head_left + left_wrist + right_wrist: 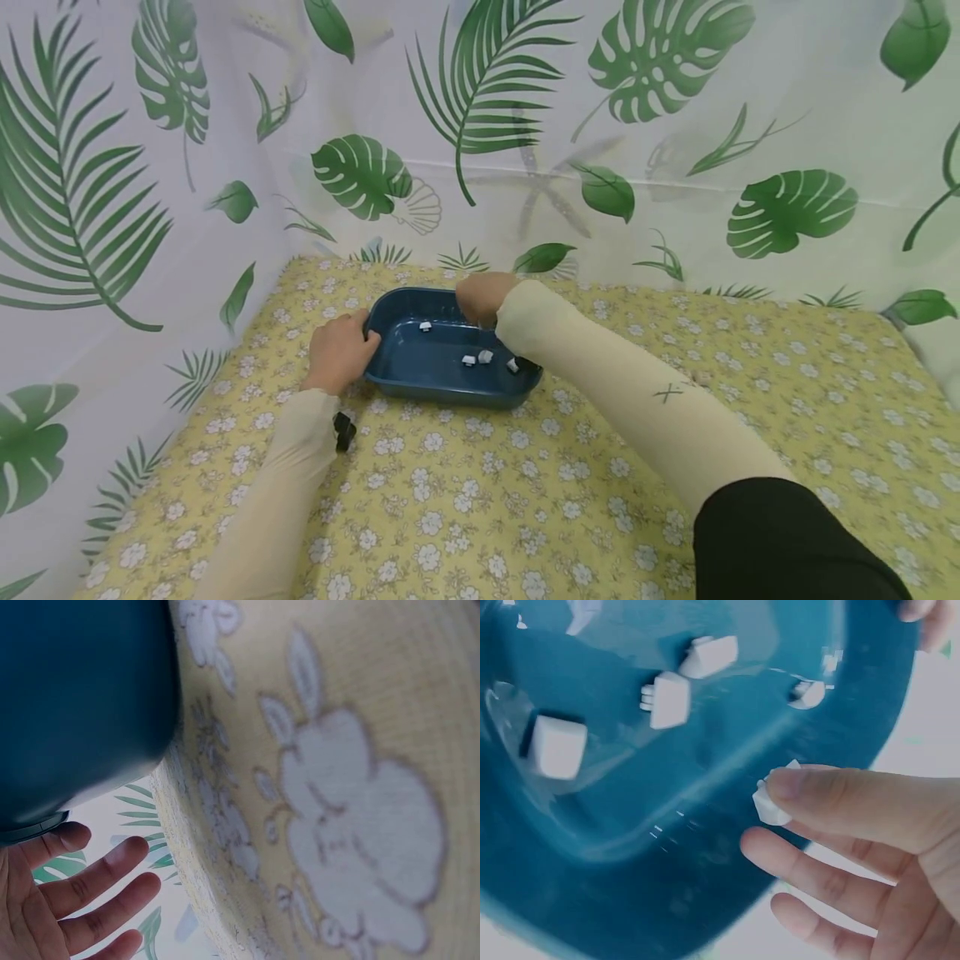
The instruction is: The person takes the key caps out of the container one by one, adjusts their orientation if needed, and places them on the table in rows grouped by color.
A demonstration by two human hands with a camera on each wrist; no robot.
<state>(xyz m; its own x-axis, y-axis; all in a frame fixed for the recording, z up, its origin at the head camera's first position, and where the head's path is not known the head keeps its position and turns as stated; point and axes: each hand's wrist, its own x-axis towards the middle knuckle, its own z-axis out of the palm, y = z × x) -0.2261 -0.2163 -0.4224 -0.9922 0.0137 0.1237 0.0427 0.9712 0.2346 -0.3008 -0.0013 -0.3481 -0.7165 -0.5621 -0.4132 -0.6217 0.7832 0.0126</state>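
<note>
A deep blue plastic basin (pixel 431 395) stands on the cloth. My left hand (pixel 339 352) holds its left end, thumb at the rim; in the left wrist view the fingers (pixel 105 896) spread straight beside the outer wall. Over the basin's far right part is my right hand (pixel 483 296). Between thumb and forefinger it pinches a small white plastic piece (pixel 772 806), the other fingers held loosely apart. Several similar white blocky pieces lie on the basin floor, one (pixel 425 327) near the back left and one (pixel 671 700) with small prongs on its side.
A yellow flowered cloth (pixel 450 500) covers the table. White sheeting with green leaf prints (pixel 480 208) rises behind and on the left, close to the basin's far side. My right forearm (pixel 637 375) crosses over the basin's right end.
</note>
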